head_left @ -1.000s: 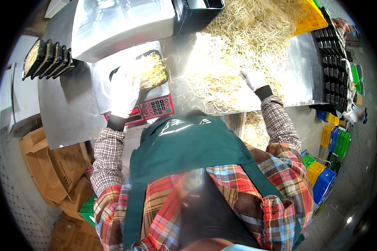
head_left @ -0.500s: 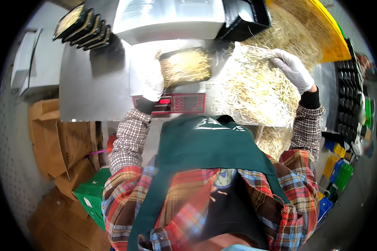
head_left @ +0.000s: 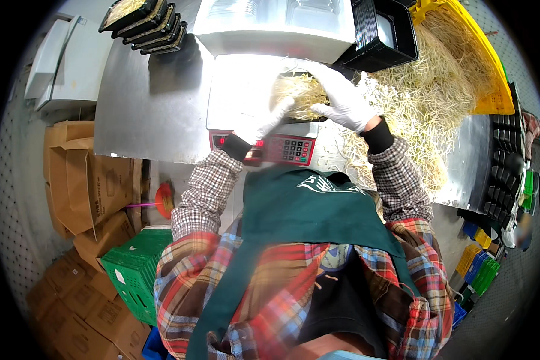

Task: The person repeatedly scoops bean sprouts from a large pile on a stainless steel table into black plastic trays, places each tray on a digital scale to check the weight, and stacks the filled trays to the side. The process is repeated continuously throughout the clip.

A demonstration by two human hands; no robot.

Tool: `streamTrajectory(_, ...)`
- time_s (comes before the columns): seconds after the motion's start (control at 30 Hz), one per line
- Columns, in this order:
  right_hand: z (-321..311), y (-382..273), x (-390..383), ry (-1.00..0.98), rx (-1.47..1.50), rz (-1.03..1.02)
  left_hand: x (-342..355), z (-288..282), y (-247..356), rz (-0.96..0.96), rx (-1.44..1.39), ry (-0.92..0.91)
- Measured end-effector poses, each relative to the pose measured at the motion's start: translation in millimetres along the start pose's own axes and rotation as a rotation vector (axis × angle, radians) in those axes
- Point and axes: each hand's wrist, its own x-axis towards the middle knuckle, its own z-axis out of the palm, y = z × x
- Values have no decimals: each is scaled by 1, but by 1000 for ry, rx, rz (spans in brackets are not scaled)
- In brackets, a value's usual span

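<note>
White gloves on both hands, viewed from above in the head view. Left hand (head_left: 261, 123): at the left end of a black tray (head_left: 300, 128), thumb pointing right over the near left part of a load of pale sprouts (head_left: 303, 93); fingers lost in glare, hence cannot tell from the grip whether grasping the tray or merely lying alongside. Right hand (head_left: 345, 102): curved about the right end of the same load, grip unclenched, thumb and fingers spread apart with sprouts visible in the gap; cannot tell the exact contact with the rim. Tray and load: between the two hands, on a weighing scale (head_left: 291, 150), rim largely covered. Scale: red front panel with keypad and lit red display, partly behind the left wrist; platform bleached by bright light. Beyond the scale: a pale box (head_left: 276, 48) containing clear plastic pieces; just right of it, nested black trays (head_left: 396, 36). Along the right part of the metal table (head_left: 132, 120): a broad loose sprout heap (head_left: 402, 114), running from beside the right forearm back to a yellow crate (head_left: 497, 99). At the far left of the table: filled trays (head_left: 150, 30) in a stepped stack. Past the right edge of the table: further black trays in a row (head_left: 504, 162). At lower left: brown cardboard boxes (head_left: 90, 186) and a green crate (head_left: 132, 270). In the centre foreground: a dark green apron (head_left: 318, 210) over a plaid shirt (head_left: 192, 294).
</note>
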Motion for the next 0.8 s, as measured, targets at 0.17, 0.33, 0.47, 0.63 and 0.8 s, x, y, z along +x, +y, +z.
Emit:
streamTrajectory(0.17,70,6,-14,4,-13,131,1,30,-19,171,-17,-40)
streamTrajectory(0.33,30,1,-9,181,47,183,-1,23,-12,53,17,-98)
streamTrajectory(0.47,26,17,-19,210,240,311,11,29,-13,76,-36,-54)
streamTrajectory(0.63,28,19,-23,-36,-249,143,2,43,-4,35,86,-79)
streamTrajectory(0.8,-9,47,-11,51,41,123,-6,34,5,26,168,-85)
